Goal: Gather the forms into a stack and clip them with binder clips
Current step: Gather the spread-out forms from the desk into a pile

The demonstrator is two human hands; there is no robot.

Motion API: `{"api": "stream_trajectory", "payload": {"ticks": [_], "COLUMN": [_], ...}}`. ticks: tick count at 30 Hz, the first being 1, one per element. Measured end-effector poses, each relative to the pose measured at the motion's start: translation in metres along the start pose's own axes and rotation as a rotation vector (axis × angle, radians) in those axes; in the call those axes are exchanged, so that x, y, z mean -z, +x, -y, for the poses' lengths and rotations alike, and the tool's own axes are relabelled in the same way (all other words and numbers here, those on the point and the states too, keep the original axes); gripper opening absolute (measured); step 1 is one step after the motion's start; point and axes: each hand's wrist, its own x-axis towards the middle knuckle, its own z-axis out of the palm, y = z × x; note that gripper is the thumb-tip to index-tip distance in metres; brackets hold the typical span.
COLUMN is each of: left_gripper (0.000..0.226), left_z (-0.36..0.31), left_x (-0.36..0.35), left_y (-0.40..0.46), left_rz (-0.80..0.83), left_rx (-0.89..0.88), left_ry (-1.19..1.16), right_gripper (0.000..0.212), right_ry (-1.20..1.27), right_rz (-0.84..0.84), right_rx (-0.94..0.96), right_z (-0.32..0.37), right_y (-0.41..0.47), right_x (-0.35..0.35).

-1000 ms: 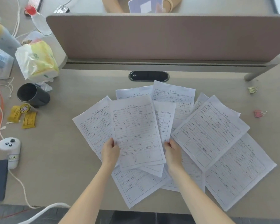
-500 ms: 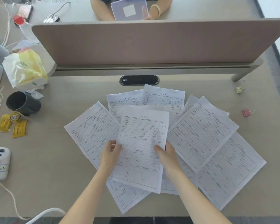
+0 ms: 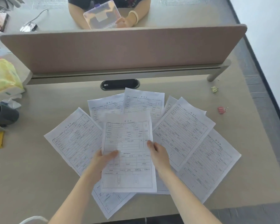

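held sheets: small bundle of white printed forms with ruled tables, lifted just above the spread, roughly upright to the person; more than one sheet, since a second top edge shows behind the front one.
left hand: fingers closed on the bundle's left edge, thumb on top of the page, remaining fingers hidden underneath. Carries the weight.
right hand: fingers curled against the right edge, thumb tip on the page; how firmly it pinches cannot be told. Looks like it is squaring the edges.
why held so: judgement – two-sided hold keeps the sheets aligned while they are evened up, ahead of picking up more.
loose forms: same white sheets fanned on the beige desk – one angled at left, two at the back, two or three overlapping at right, one poking out below the bundle toward the near edge.
progress: early; most sheets not yet gathered, nothing clipped.
binder clips: small yellow-green clip and small pink clip, both at the desk's right side, well apart from the papers, untouched.
next: judgement – sweep the right-hand fan under the bundle, then reach right for a clip.
surroundings: brown divider panel behind the desk; dark mug at left.
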Motion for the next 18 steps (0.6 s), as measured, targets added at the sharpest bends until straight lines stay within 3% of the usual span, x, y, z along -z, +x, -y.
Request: {"api": "stream_trajectory", "payload": {"ticks": [5, 7, 10, 12, 15, 18], "left_gripper": [0.023, 0.023, 0.027, 0.028, 0.026, 0.018], "left_z": [0.008, 0.011, 0.019, 0.024, 0.025, 0.022], "left_x": [-0.009, -0.011, -0.011, -0.011, -0.015, -0.021], "left_y": [0.013, 0.018, 0.026, 0.030, 0.029, 0.023], "left_rz": [-0.070, -0.104, -0.160, -0.191, -0.206, -0.209], "left_rx": [0.019, 0.017, 0.020, 0.029, 0.044, 0.056], "left_ry": [0.050, 0.063, 0.079, 0.093, 0.118, 0.129], "right_gripper": [0.013, 0.031, 0.064, 0.072, 0.058, 0.025], "right_ry": [-0.074, -0.119, -0.030, 0.045, 0.142, 0.099], "right_rz": [-0.591, -0.705, -0.707, -0.689, -0.640, -0.568], "right_rx": [-0.055, -0.162, -0.292, -0.264, -0.250, -0.239], "right_z": [-0.021, -0.032, -0.042, -0.047, -0.053, -0.058], "right_y": [0.017, 0.028, 0.038, 0.042, 0.043, 0.045], "right_x": [0.037, 0.053, 0.073, 0.083, 0.090, 0.093]}}
